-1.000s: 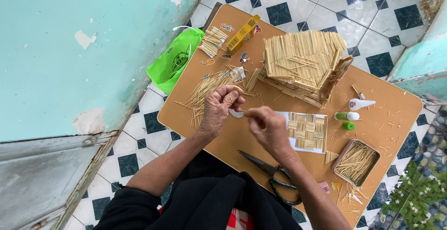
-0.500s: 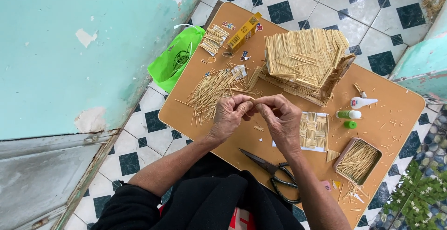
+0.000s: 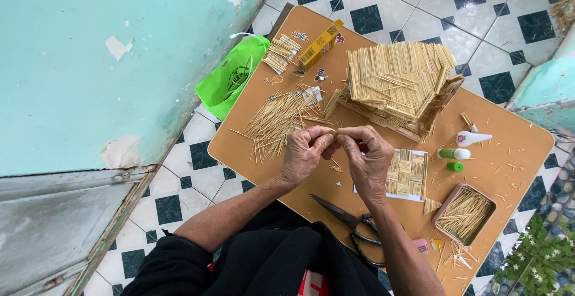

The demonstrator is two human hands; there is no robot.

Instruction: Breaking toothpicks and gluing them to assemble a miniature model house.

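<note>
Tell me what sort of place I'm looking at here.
Likely a home craft spot on a floor: a low brown table on checkered tiles, holding a stick-built model house, loose sticks and glue bottles.

Low tan wooden board table with rounded corners [image 3: 515, 134], set on black-and-white checkered tile floor [image 3: 179, 182]. On top: loose heap of thin pale wooden sticks [image 3: 278, 122] at left side; small bundle of cut sticks [image 3: 280, 52] near far left corner, just beside yellow rectangular carton [image 3: 317, 46]. Large stick-built model house with thatch-like roof [image 3: 398, 83] at far centre. White sheet bearing a woven stick panel [image 3: 407, 174] in the middle. White glue bottle [image 3: 472, 137], green-capped glue tube [image 3: 453, 153], loose green cap [image 3: 455, 167] at right. Shallow tin tray full of sticks [image 3: 464, 214] (near right edge). Black-handled scissors [image 3: 353, 227] at near edge. Green plastic bag [image 3: 233, 77] on floor, against table's left side.
</note>
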